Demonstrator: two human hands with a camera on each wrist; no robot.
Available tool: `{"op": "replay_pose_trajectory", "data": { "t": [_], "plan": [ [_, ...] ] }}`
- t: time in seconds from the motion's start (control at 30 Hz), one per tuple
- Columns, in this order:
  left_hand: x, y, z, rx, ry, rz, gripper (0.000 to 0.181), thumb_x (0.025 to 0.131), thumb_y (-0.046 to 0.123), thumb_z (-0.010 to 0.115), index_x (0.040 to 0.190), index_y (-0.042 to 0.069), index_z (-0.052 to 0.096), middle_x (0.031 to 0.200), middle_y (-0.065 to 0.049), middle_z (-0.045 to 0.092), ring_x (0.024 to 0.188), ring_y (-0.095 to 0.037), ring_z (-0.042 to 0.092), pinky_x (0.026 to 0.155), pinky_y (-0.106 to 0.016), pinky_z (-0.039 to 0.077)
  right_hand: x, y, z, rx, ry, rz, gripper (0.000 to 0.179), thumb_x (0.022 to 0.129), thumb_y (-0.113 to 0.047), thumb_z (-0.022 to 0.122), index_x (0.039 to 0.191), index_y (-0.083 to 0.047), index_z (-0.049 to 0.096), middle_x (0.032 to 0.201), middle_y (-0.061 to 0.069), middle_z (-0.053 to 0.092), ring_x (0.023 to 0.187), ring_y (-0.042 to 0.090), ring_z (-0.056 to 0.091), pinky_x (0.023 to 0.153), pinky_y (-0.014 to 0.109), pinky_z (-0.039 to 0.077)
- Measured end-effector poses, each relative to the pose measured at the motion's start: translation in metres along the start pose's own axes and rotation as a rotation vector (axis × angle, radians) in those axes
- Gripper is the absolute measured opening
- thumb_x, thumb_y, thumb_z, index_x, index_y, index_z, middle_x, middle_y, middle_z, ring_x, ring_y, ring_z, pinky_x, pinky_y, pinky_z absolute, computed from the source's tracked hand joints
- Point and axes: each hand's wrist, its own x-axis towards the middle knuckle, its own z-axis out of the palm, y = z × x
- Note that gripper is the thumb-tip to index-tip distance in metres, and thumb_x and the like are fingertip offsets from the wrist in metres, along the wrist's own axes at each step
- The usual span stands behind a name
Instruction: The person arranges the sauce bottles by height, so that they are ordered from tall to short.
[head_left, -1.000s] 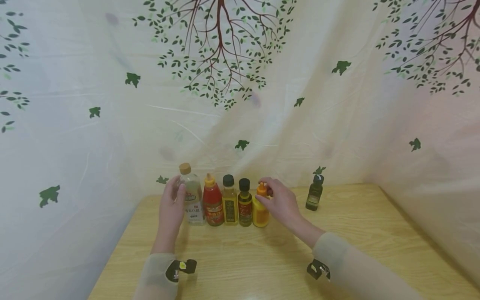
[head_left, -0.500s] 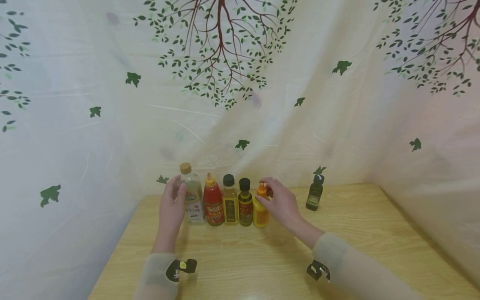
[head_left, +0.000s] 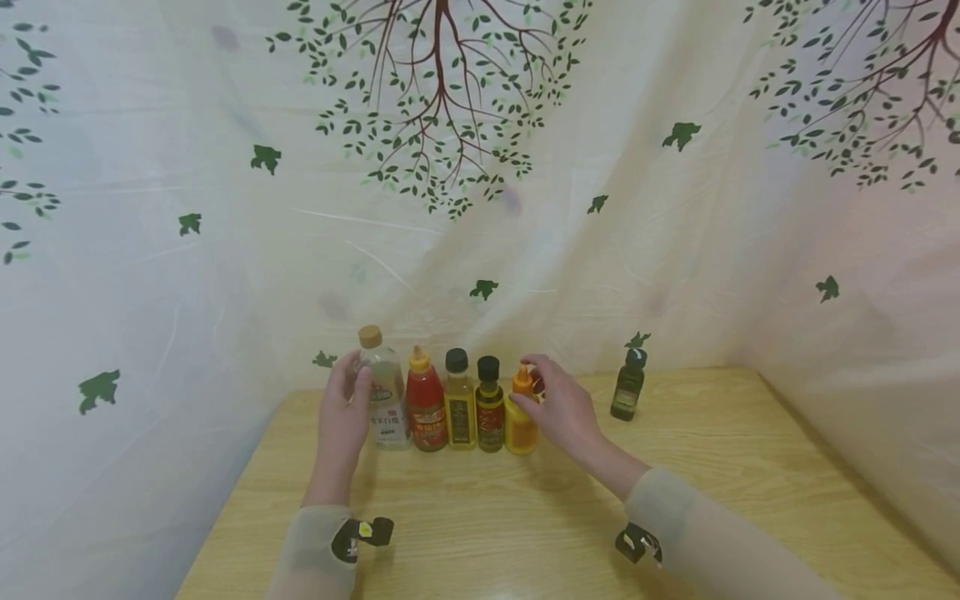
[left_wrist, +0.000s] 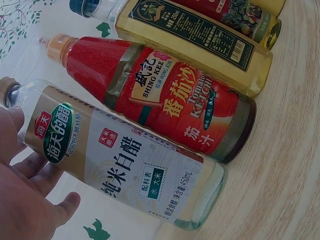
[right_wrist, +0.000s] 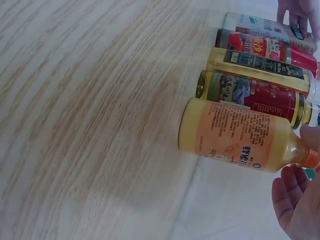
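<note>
A clear bottle of white rice vinegar (left_wrist: pixel 132 155) with a brown cap stands at the left end of a row. My left hand (head_left: pixel 345 408) is at its upper part, thumb on the near side and fingers partly hidden behind. At the row's right end is a yellow squeeze bottle (right_wrist: pixel 235 135) with an orange nozzle cap. My right hand (head_left: pixel 562 404) curls round its neck, thumb in front, index finger behind the cap. Between them stand a ketchup bottle (left_wrist: pixel 165 95), a square bottle of pale yellow liquid (head_left: pixel 461 408) and a dark-capped bottle with a red label (head_left: pixel 491 412).
A small dark green bottle (head_left: pixel 628 387) with a black cap stands apart on the right, near the back of the wooden table (head_left: pixel 465 525). A pale curtain (head_left: pixel 420 267) printed with branches and leaves hangs behind the table.
</note>
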Motion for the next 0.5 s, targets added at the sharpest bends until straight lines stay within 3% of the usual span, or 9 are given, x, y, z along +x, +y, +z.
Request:
{"op": "replay_pose_trajectory", "data": {
  "t": [0.5],
  "plan": [
    [0.002, -0.001, 0.001, -0.002, 0.003, 0.0, 0.059, 0.118, 0.048, 0.048, 0.169, 0.018, 0.042, 0.17, -0.016, 0.046, 0.159, -0.04, 0.039, 0.13, -0.068, 0.028, -0.006, 0.01, -0.028, -0.006, 0.015, -0.03, 0.073, 0.096, -0.034, 0.09, 0.157, -0.012, 0.055, 0.131, 0.011, 0.072, 0.109, 0.031, 0.072, 0.083, 0.048, 0.064]
  ]
}}
